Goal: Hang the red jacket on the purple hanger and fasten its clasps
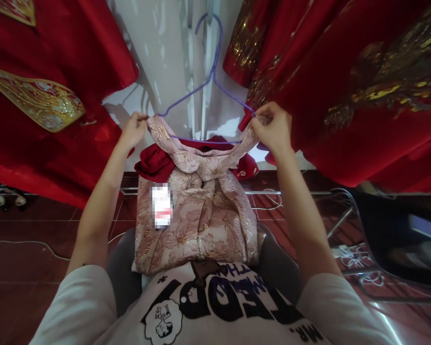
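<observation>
A pink-and-gold brocade dress (215,206) hangs in front of my body on a purple hanger (190,97), whose hook points up and away from me. My left hand (133,130) pinches the dress's left shoulder strap near the hanger's end. At the other strap, my right hand (274,128) grips the fabric by the hanger's right corner, thumb and fingers pressed together. A white tag (161,206), blurred out, lies on the upper left of the dress. Dark red fabric (155,162) shows behind both shoulders.
Red garments with gold embroidery hang at left (57,96) and right (345,96). White poles (197,57) stand behind the hanger. A black chair (388,244) is at lower right, with white cables (355,258) on the red tiled floor (57,239).
</observation>
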Tool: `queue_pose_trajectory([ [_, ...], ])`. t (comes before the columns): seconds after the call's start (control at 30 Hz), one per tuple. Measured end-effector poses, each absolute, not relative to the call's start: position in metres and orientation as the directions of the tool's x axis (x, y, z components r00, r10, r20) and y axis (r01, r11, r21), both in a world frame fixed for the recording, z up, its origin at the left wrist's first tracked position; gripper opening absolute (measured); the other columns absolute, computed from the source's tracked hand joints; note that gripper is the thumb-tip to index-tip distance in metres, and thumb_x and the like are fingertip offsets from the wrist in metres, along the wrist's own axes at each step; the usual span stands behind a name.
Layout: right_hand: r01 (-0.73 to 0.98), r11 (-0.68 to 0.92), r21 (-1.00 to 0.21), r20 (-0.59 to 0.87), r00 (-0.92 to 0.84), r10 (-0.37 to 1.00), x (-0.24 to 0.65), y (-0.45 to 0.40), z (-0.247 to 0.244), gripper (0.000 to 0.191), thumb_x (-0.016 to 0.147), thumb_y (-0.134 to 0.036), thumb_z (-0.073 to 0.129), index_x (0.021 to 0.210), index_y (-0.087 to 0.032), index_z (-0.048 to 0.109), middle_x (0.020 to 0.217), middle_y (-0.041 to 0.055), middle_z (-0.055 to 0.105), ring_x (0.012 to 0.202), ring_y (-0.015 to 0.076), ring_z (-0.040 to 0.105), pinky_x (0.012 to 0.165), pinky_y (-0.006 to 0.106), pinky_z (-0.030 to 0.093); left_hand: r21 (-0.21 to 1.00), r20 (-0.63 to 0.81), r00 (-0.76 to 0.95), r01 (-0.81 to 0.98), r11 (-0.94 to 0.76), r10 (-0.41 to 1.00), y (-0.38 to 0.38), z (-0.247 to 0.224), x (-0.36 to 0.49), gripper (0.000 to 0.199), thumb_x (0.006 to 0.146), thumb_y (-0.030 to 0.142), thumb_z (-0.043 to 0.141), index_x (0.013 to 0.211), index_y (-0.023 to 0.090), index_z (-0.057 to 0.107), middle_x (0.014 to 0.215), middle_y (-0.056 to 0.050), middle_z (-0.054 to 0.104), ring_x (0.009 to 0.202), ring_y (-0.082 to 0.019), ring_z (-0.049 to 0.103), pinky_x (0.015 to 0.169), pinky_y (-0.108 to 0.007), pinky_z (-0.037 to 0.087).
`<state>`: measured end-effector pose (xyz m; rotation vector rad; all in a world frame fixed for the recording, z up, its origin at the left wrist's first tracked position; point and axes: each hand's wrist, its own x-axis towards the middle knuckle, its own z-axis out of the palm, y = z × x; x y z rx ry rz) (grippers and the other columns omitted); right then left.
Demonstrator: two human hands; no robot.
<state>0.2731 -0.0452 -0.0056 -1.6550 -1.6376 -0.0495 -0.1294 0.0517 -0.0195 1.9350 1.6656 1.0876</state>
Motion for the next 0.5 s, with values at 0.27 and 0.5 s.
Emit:
queue_pose_trajectory([
  [0.27, 0.764, 0.090, -0.639, 0.495, 0.319, 0.808, 0.271, -0.047, -0.014, 0.021, 0.100, -0.041, 0.050, 0.102, -0.024, 0.063, 0.111, 0.0102, 0.072, 0.116, 0.0310, 0.065, 0.108, 0.050, 0.047, 0.429, 0.476, 0.178, 0.807, -0.405, 0.861, 0.056, -0.027, -0.094, 0.024, 0.100, 0.033, 0.049, 0.116, 0.021, 0.063, 0.113, -0.015, 0.073, 0.116, -0.033, 0.067, 0.111, -0.048, 0.046],
  [0.5, 0.592, -0.059, -0.804, 0.315, 0.508, 0.802, 0.294, -0.045, -0.033, 0.025, 0.100, -0.023, 0.034, 0.084, -0.023, 0.054, 0.100, 0.0080, 0.068, 0.113, 0.0280, 0.062, 0.113, 0.051, 0.040, 0.604, 0.131, -0.068, 0.797, -0.026, 0.989, 0.049, -0.047, -0.114, 0.033, 0.104, 0.027, 0.034, 0.113, 0.013, 0.064, 0.124, -0.022, 0.070, 0.119, -0.031, 0.068, 0.107, -0.045, 0.051],
])
